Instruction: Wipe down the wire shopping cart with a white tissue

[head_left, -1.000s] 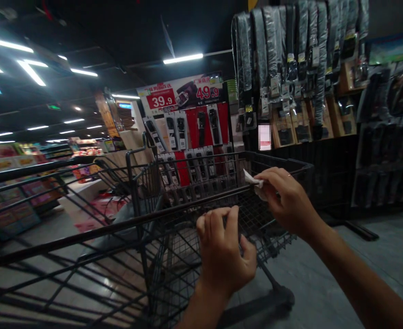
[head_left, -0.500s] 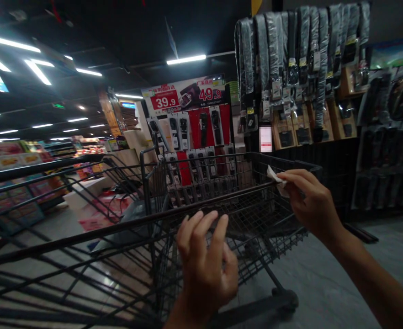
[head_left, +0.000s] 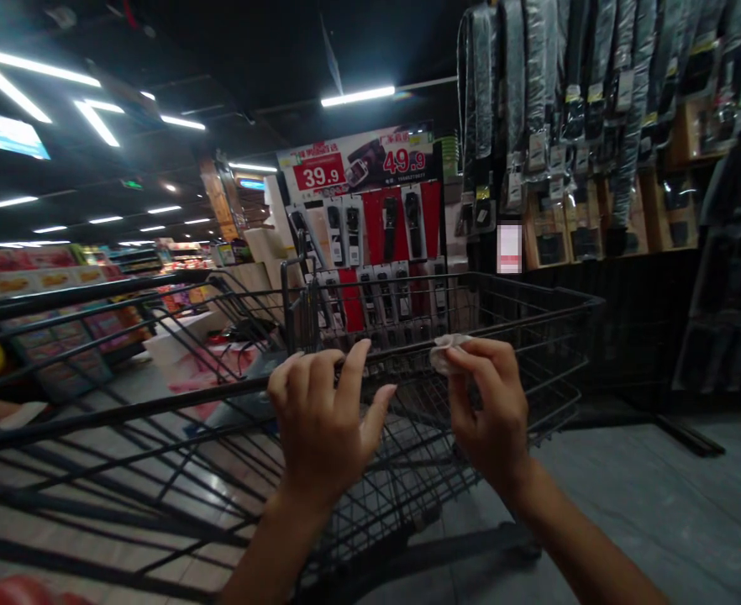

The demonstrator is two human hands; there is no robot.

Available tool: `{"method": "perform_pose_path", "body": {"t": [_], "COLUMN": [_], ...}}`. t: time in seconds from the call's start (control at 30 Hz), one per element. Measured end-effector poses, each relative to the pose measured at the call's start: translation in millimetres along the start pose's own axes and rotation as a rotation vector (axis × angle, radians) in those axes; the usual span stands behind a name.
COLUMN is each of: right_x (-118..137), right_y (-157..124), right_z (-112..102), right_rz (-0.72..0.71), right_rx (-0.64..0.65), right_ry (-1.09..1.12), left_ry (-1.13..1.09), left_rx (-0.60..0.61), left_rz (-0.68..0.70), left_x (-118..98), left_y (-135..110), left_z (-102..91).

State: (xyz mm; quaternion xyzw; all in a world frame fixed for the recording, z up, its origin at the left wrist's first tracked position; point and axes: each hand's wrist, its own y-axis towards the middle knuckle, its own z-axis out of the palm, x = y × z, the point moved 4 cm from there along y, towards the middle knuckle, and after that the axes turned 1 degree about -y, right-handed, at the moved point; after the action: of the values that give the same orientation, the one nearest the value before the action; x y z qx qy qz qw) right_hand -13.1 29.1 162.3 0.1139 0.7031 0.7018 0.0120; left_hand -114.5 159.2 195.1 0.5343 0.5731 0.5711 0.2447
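A black wire shopping cart (head_left: pixel 175 403) stands across the view in front of me. My left hand (head_left: pixel 320 420) is at its near top rail (head_left: pixel 219 391), fingers raised over it and thumb spread apart; I cannot tell whether it bears on the rail. To its right, my right hand (head_left: pixel 490 403) pinches a crumpled white tissue (head_left: pixel 449 353) between thumb and fingers, at the same rail. The tissue hides part of the rail.
Behind the cart, packaged belts (head_left: pixel 386 227) hang on a red display under a price sign (head_left: pixel 358 164). Plastic-wrapped belts (head_left: pixel 534 84) hang at the upper right. A cart wheel and base bar (head_left: pixel 471 546) stand on the floor below my right arm.
My right hand has moved left along the rail with the tissue, closer to my left hand. My left hand has shifted left and up, its thumb spread wider. The view has turned slightly left.
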Motion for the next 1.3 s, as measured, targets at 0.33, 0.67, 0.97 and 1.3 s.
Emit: {"method": "perform_pose_path", "body": {"t": [0.33, 0.67, 0.97, 1.3], "right_x": [2, -43, -40, -41], "right_y": [-37, -74, -42, -25], "right_z": [36, 17, 26, 60], "right_rz": [-0.039, 0.027, 0.049, 0.024], "right_rx": [0.217, 0.297, 0.198, 0.232], "right_ry": [0.073, -0.038, -0.037, 0.027], "left_ry": [-0.064, -0.094, -0.115, -0.180], "left_rx": [0.096, 0.103, 0.139, 0.130], "left_rz": [-0.088, -0.086, -0.109, -0.239], "left_x": [13, 17, 22, 38], "left_y": [1, 3, 4, 9], "left_z": [20.5, 33.9, 53.6, 79.2]}}
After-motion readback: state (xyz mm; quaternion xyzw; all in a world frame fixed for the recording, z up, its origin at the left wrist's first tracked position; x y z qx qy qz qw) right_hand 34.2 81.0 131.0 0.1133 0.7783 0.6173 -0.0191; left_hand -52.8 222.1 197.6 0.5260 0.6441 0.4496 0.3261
